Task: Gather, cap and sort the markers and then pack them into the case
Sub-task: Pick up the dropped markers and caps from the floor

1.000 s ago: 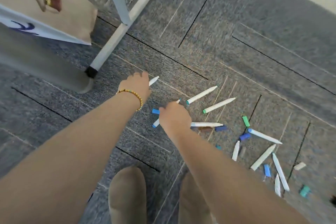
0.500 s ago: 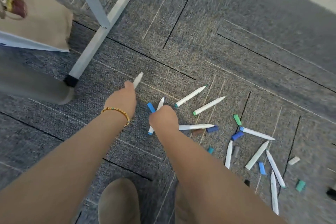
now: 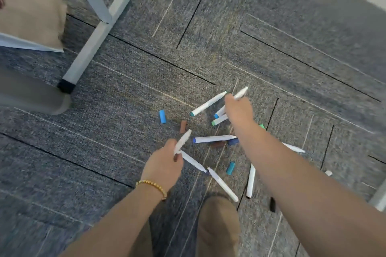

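A person's left hand (image 3: 161, 170) gripped a brown-ended marker (image 3: 182, 143) while the right hand (image 3: 238, 110) closed around another marker (image 3: 241, 92) above a scatter of white markers (image 3: 214, 139) on grey carpet (image 3: 125, 100). Gathering had barely begun: most pens lay uncapped, with loose caps, among them a blue cap (image 3: 162, 116) and a brown cap (image 3: 183, 126), lying apart from them. No case was in view, and nothing looked sorted. No brand name or lettering could be read on the barrels.
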`<state>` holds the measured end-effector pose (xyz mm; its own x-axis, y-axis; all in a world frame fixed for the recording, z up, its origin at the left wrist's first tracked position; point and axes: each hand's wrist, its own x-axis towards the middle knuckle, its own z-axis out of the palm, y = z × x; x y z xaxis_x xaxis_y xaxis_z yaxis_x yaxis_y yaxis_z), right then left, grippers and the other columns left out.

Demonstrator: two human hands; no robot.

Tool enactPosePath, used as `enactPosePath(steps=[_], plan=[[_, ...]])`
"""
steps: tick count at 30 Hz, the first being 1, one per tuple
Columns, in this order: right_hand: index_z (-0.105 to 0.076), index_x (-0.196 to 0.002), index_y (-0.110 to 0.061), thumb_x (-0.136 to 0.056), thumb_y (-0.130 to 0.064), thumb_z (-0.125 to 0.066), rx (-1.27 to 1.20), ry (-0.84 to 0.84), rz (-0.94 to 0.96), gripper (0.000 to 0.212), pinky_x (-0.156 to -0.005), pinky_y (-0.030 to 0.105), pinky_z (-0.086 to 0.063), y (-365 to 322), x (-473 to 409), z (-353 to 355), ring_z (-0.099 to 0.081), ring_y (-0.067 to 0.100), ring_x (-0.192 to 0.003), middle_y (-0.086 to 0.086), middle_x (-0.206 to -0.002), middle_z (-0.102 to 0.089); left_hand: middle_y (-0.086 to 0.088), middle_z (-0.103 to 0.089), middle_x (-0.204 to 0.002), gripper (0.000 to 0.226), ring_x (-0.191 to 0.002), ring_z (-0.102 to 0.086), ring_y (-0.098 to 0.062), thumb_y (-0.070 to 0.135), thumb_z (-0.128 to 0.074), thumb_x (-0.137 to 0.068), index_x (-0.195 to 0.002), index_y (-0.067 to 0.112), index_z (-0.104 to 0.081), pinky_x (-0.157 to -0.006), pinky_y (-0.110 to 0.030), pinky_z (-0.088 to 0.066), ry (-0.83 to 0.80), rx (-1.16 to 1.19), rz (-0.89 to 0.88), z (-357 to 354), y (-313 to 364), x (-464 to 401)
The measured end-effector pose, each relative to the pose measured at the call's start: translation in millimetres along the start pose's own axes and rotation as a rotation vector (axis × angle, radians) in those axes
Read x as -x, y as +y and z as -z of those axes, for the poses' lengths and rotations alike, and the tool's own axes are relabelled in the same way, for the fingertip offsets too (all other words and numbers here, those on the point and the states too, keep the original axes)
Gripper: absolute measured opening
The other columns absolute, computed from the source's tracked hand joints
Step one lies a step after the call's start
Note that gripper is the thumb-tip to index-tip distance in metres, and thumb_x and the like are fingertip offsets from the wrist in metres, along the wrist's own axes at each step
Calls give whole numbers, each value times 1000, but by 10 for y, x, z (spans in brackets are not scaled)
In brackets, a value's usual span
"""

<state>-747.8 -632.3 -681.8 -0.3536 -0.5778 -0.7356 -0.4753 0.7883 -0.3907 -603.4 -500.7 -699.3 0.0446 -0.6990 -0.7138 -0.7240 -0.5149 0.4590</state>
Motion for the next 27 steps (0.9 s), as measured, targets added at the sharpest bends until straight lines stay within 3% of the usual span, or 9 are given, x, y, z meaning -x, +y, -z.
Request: enactPosePath(steps=[4,6,9,12,15,19,23,27], plan=[[-35,-131,0,-100,-21,-33,-180,-45,23,38,-60,30,-40,37,-132,8,-48,17,-66,7,-79,-47,2,-57,-107,40,-86,-55,-13,27,-44,-97,-135,23,-31,-75,-26,-48,-149,-574,-391,85,-3,-124],[-34,-132,-2,-101,-16,-31,-285,-103,-32,35,-61,28,-42,33,-192,4,-48,15,-63,6,-75,-47,-1,-56,-106,35,-90,-56,-17,21,-45,-97,-129,17,-34,-75,-29,-48,-105,-774,-517,100,63,-216],[-41,-125,-2,-99,-12,-37,-177,-150,1,28,-53,24,-40,-7,-214,-31,-42,12,-57,4,-72,-44,-2,-56,-97,22,-85,-56,-18,15,-46,-97,-118,11,-41,-72,-29,-47,-169,-939,-611,141,149,-358],[-45,-102,-4,-99,-21,-42,-31,-153,67,17,-47,23,-31,-93,-203,-93,-36,12,-52,2,-66,-41,3,-53,-87,20,-75,-56,-12,27,-37,-99,-111,13,-47,-66,-22,-52,-135,-871,-558,336,222,-460],[-42,-88,-7,-98,-33,-45,147,-188,119,28,-48,23,-32,-178,-191,-130,-33,11,-48,0,-58,-37,9,-50,-85,21,-71,-53,-4,33,-37,-98,-103,17,-51,-60,-15,-50,-59,-708,-469,605,215,-466],[-44,-71,-7,-95,-35,-51,351,-153,121,38,-42,22,-30,-273,-227,-176,-37,10,-45,-2,-56,-40,8,-42,-80,10,-66,-45,-4,26,-41,-96,-98,16,-45,-56,-17,-45,73,-487,-275,797,71,-451],[-42,-72,-9,-94,-15,-52,335,-153,81,24,-42,23,-29,-307,-210,-311,-42,11,-50,0,-64,-44,0,-45,-69,7,-49,-40,-8,16,-44,-96,-98,10,-42,-39,-17,-34,195,-96,-135,730,94,-469],[-46,-90,-8,-95,-25,-47,103,-132,103,18,-42,21,-30,-269,-225,-189,-40,9,-49,-2,-64,-46,-1,-50,-66,12,-45,-40,-8,12,-42,-97,-108,7,-44,-37,-16,-34,191,3,-182,559,259,-515]])
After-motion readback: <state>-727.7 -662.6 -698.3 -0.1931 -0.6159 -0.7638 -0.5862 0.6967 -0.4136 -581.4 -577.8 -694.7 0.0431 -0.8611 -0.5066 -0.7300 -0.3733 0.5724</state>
